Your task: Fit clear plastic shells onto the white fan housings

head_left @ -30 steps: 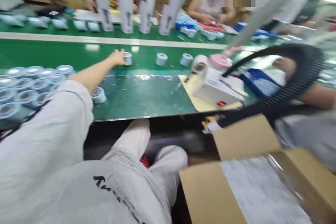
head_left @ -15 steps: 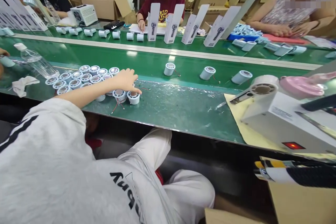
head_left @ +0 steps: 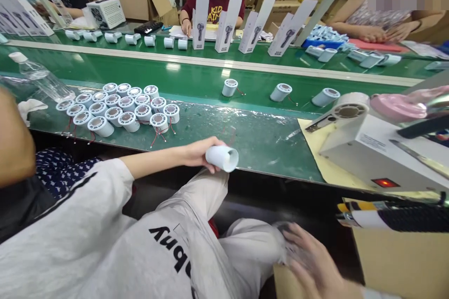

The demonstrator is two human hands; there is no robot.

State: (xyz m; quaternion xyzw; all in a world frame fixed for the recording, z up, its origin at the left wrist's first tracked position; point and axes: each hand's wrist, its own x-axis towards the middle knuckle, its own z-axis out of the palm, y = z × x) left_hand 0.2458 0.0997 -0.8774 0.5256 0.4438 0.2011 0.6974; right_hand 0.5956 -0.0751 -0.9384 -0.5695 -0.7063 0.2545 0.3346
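**Inspector A:** Starting nearest to us, we note the right hand (head_left: 308, 257) low over the lap by the corner of a cardboard box (head_left: 400, 266). It was not in view half a second ago. It is blurred; the fingers look spread, but we cannot tell whether it holds anything.

**Inspector B:** Agreed. Next out, the left hand (head_left: 196, 152) is closed around a white cylinder (head_left: 222, 158), held on its side with the open end facing right, just off the near edge of the green bench (head_left: 245, 145). Half a second ago that hand rested on the cluster of white cylinders (head_left: 119, 107) standing on the bench; a second ago it reached to the belt.

**Inspector A:** So we record one piece lifted from the stock and drawn toward the body. We judge it is being brought in for handling, with the other hand coming up to meet it.

**Inspector B:** The cluster stands upright, red leads trailing from the front pieces. To the right, a white machine (head_left: 372, 149) with a lit red switch sits on a yellow mat (head_left: 315, 149).

**Inspector A:** Further out, three loose cylinders (head_left: 280, 92) lie well apart on the conveyor belt (head_left: 140, 74). A plastic bottle (head_left: 42, 81) lies at the left.

**Inspector B:** At the far side, upright white cartons (head_left: 228, 23) stand in a row, and other people sit working behind them, hands on their own bench.
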